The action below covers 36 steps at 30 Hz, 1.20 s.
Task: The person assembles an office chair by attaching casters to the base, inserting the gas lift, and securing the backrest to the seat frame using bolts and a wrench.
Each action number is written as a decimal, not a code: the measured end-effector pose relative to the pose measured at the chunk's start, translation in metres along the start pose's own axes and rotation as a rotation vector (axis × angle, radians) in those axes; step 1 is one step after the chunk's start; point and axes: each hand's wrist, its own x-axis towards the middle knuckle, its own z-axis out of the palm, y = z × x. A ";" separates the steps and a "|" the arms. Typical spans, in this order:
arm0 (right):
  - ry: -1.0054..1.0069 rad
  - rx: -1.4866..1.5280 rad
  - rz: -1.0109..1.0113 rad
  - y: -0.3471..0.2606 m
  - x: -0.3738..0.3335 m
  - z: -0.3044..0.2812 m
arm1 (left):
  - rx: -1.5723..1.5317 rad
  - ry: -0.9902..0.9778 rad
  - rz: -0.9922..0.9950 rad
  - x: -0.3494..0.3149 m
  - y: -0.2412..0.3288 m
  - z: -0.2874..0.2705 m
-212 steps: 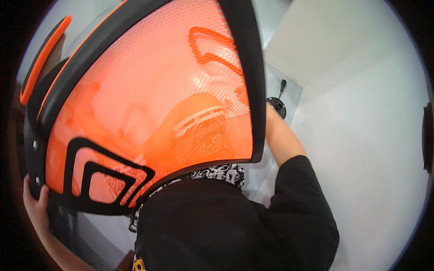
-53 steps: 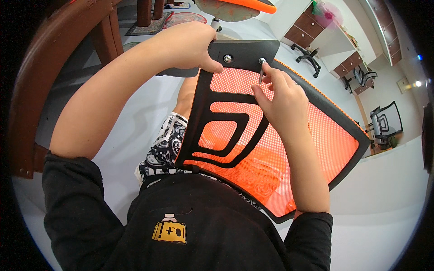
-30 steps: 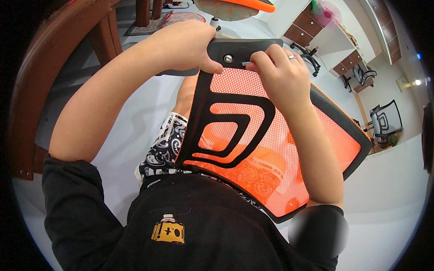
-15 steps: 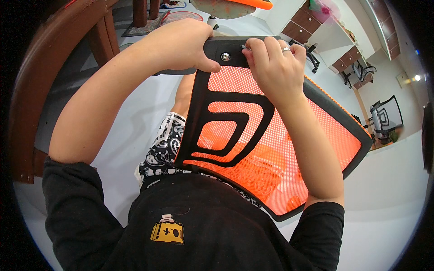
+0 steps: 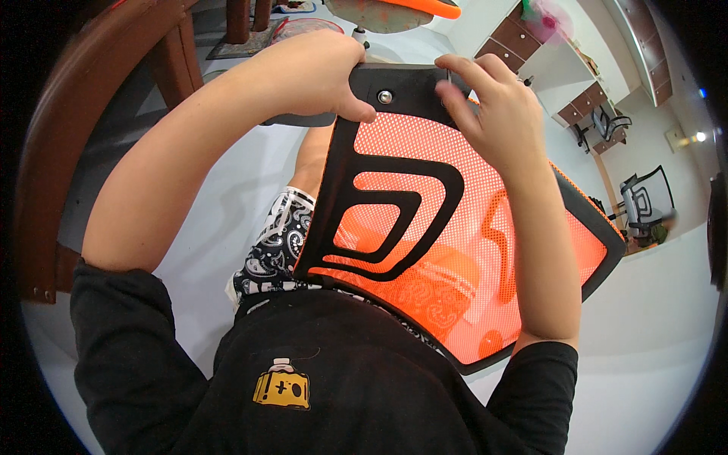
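An orange mesh chair backrest with a black frame leans across my lap, tilted. My left hand grips the frame's upper left corner, thumb on the front and fingers hidden behind. Beside that thumb a round silvery bolt head sits in the black edge bar. Over the bar's right end, my right hand pinches a thin silvery metal piece between thumb and forefinger; its full shape is hidden.
Brown wooden furniture rises on my left. Ahead stands an orange-edged chair part on a post. Farther right are drawers, a pink fan and a mesh office chair. A black part shows beneath my left forearm.
My right hand has moved right along the bar and its forefinger is raised more, showing more of the metal piece. The backrest has shifted slightly right; my left hand keeps its grip.
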 end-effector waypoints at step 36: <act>0.295 0.009 -0.381 -0.006 -0.012 0.022 | -0.018 0.082 0.079 -0.002 0.003 -0.004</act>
